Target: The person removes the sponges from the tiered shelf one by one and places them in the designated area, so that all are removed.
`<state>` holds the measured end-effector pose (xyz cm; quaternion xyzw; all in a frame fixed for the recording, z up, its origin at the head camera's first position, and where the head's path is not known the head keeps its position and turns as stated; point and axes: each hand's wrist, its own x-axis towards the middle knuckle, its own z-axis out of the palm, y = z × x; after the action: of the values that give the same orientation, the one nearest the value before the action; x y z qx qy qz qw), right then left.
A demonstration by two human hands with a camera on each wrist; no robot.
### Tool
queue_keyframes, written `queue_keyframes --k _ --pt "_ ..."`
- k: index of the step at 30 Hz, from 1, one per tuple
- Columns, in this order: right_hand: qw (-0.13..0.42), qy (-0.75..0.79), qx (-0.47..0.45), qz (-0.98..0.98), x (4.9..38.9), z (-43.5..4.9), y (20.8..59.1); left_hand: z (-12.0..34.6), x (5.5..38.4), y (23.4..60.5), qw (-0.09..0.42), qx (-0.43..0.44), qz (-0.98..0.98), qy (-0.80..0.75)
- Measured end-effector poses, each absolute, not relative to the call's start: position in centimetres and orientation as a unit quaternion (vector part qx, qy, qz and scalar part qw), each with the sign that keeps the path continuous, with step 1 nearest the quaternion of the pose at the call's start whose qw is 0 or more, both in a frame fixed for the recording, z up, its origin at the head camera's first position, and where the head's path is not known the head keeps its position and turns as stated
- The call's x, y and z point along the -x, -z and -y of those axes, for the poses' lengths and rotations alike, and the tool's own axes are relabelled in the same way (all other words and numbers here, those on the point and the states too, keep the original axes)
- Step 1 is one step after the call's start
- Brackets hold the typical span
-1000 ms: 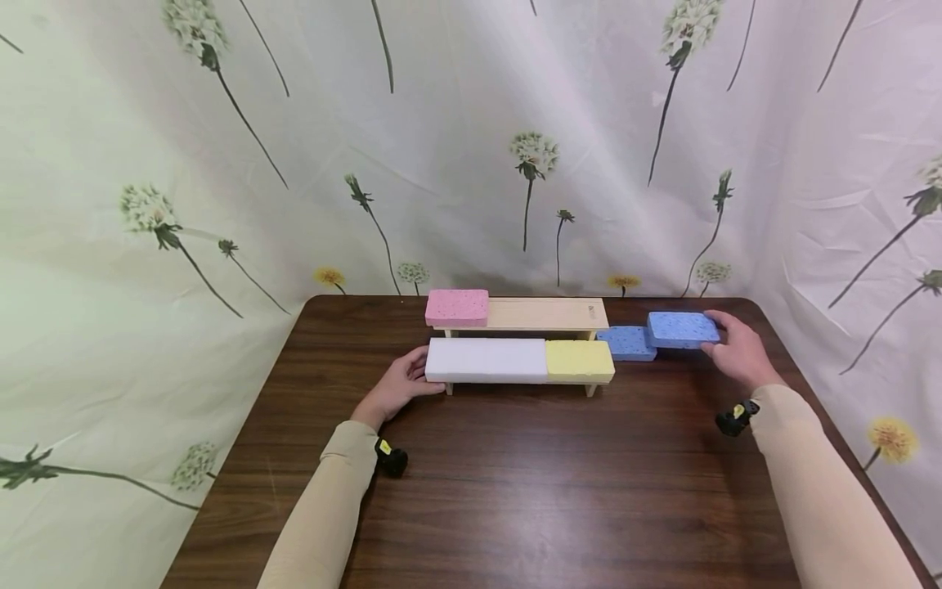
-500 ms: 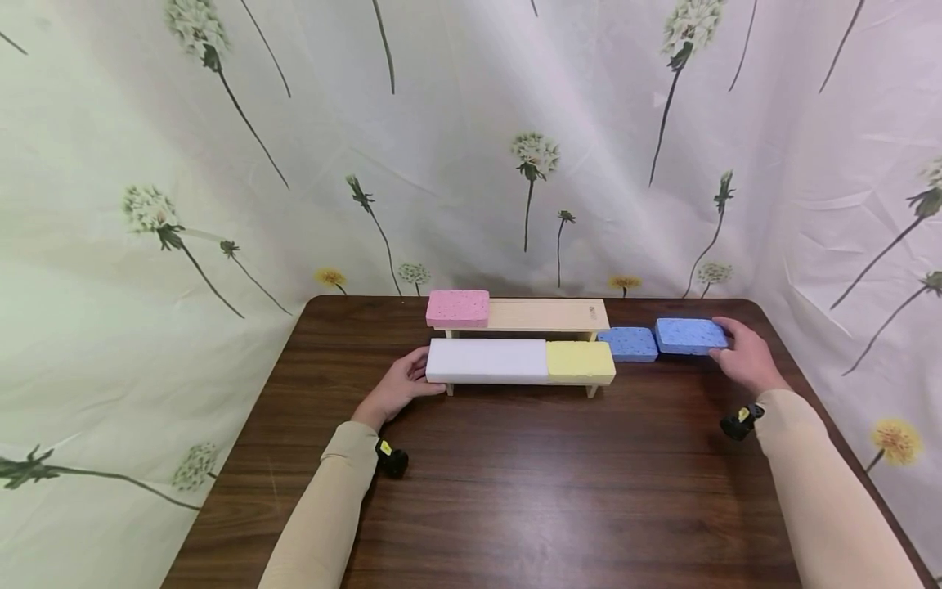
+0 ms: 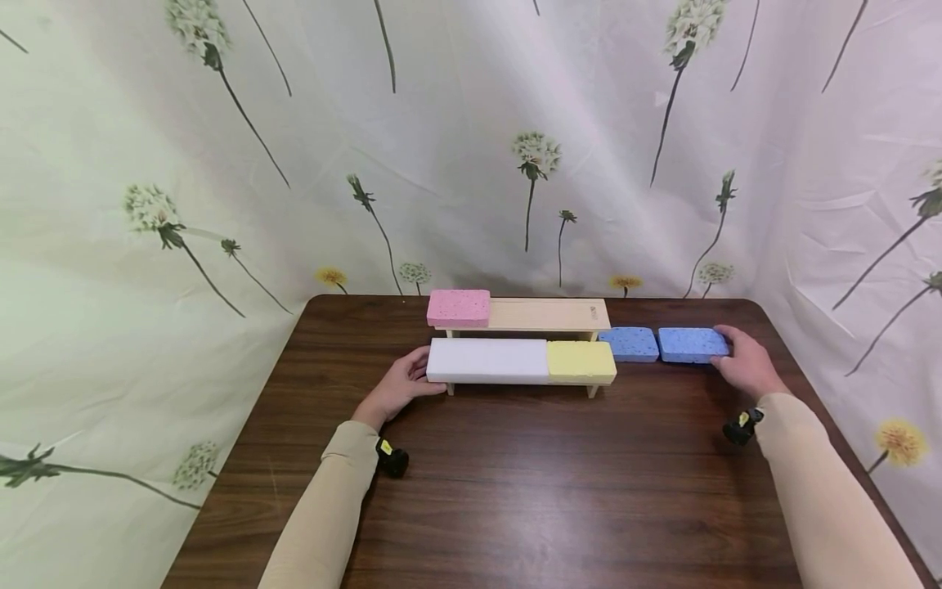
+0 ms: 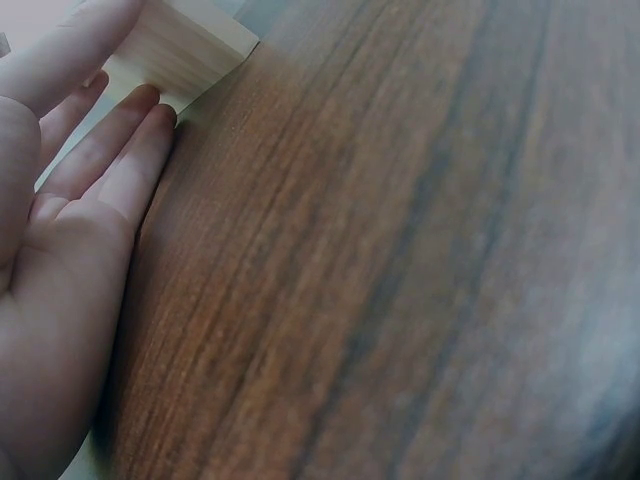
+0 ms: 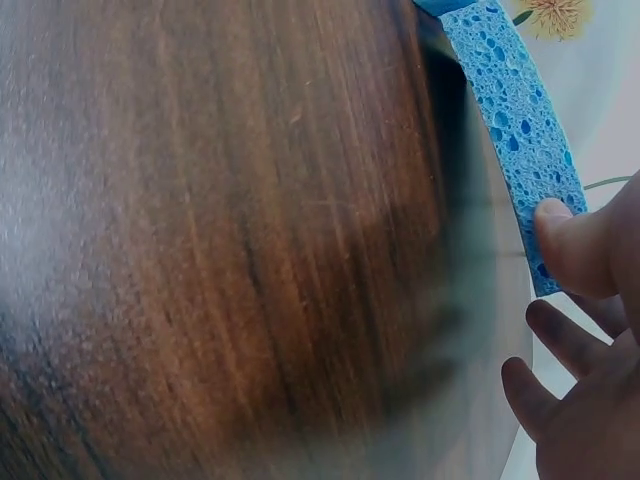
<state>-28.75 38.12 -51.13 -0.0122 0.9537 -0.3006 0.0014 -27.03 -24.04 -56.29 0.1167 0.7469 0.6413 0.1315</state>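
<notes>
At the table's back right, my right hand point(image 3: 746, 360) pinches the right end of a blue sponge point(image 3: 692, 345), thumb on its near side. In the right wrist view this blue sponge point(image 5: 510, 110) is low over the table, with a shadow below. A second blue sponge point(image 3: 628, 344) lies just left of it. My left hand point(image 3: 397, 383) rests with fairly straight fingers at the left end of the front wooden stand point(image 3: 530, 383). That stand bears a long white foam block point(image 3: 486, 361) and a yellow sponge point(image 3: 581, 361), end to end.
Behind is another low wooden stand point(image 3: 548, 313), with a pink sponge point(image 3: 458, 307) on its left end and bare wood to the right. A flower-print cloth point(image 3: 456, 164) hangs along the back and sides of the dark wooden table point(image 3: 545, 491).
My right hand has moved the blue sponge slightly right and down, from overlapping the other blue sponge to level beside it. My left hand has stayed in place.
</notes>
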Motion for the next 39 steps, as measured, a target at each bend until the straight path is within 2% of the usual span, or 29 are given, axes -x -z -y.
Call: queue_keyframes --k 10,21,39 --pt "0.015 0.295 0.02 -0.955 28.7 -38.3 51.7 24.1 27.1 56.4 0.133 -0.117 -0.751 -0.636" --pt "-0.01 0.274 0.047 -0.96 28.7 -38.1 52.3 24.0 27.2 56.4 0.134 -0.115 -0.746 -0.642" --pt "0.03 0.269 0.035 -0.962 29.0 -38.1 52.2 24.1 27.1 56.4 0.134 -0.116 -0.75 -0.637"
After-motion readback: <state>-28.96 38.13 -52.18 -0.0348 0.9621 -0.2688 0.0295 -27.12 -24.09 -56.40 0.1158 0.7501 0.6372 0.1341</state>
